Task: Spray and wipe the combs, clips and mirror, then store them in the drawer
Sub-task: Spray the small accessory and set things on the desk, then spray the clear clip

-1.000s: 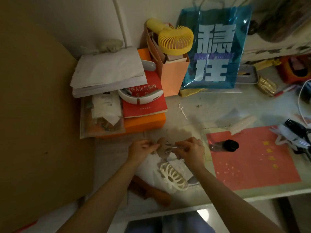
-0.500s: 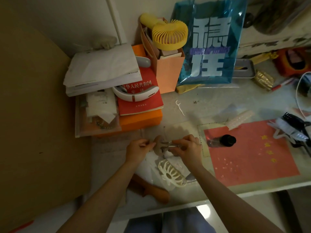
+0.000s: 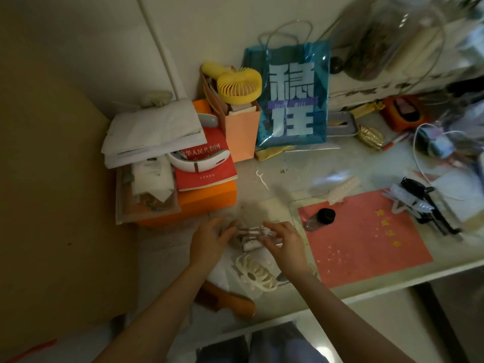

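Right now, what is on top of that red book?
A white curved band-shaped device lies across the red book, and a stack of white papers overlaps its left corner. The title is partly covered.

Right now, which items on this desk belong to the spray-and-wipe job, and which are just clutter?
Job:
small clip held between left hand and right hand
white claw clip
spray bottle
black comb

Lying about:
yellow fan
blue bag
red book
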{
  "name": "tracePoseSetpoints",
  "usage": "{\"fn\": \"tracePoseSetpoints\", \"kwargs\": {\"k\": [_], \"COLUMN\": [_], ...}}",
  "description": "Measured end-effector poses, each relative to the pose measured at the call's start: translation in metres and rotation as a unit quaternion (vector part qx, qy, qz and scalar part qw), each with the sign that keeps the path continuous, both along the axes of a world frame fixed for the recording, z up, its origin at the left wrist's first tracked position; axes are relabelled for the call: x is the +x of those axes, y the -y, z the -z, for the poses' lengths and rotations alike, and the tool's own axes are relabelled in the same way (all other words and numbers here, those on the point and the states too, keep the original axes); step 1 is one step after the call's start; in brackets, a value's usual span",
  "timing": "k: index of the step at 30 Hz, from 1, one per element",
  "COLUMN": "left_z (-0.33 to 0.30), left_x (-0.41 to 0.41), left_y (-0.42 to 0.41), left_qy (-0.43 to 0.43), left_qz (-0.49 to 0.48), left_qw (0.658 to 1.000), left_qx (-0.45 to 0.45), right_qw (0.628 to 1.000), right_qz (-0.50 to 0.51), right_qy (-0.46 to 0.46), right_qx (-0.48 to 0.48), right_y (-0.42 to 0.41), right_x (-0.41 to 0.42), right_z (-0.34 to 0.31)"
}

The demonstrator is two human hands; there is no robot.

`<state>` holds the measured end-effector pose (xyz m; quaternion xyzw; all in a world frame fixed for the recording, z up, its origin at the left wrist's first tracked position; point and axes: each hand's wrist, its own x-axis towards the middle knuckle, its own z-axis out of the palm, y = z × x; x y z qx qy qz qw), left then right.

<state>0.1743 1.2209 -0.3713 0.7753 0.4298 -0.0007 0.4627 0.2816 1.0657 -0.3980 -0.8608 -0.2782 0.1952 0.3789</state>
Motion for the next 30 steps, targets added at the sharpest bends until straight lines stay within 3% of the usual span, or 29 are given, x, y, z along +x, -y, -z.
{"fn": "tracePoseSetpoints", "kwargs": {"k": [7,12,17,21,30], "left_z": [-0.045,-0.067,-0.07,-0.049,-0.038], "left_x": [0.033,0.083,0.147,0.196,0.262], "left_y": [0.029,0.061,0.096,0.122,0.146], "left_qy": [0.014,0.021,0.002,-0.03,-0.144], "left_qz": [0.13,0.21,0.234,0.221,0.233], "left_qw": [0.981,0.953,0.932,0.95,0.929], "left_qx": [0.146,0.217,0.276,0.22,0.249], "right_qw": [0.979,0.96,0.941,0.94,0.915], "right_qz": [-0.041,-0.014,-0.024,-0.101,-0.218], "right_qy": [0.198,0.255,0.27,0.236,0.215], "right_qx": [-0.037,-0.115,-0.2,-0.225,-0.263], "right_y": [0.049,0.095,0.126,0.141,0.138], "right_x": [0.022,0.075,0.139,0.194,0.27], "right_z": [-0.064,-0.088,-0.094,-0.087,-0.06]}}
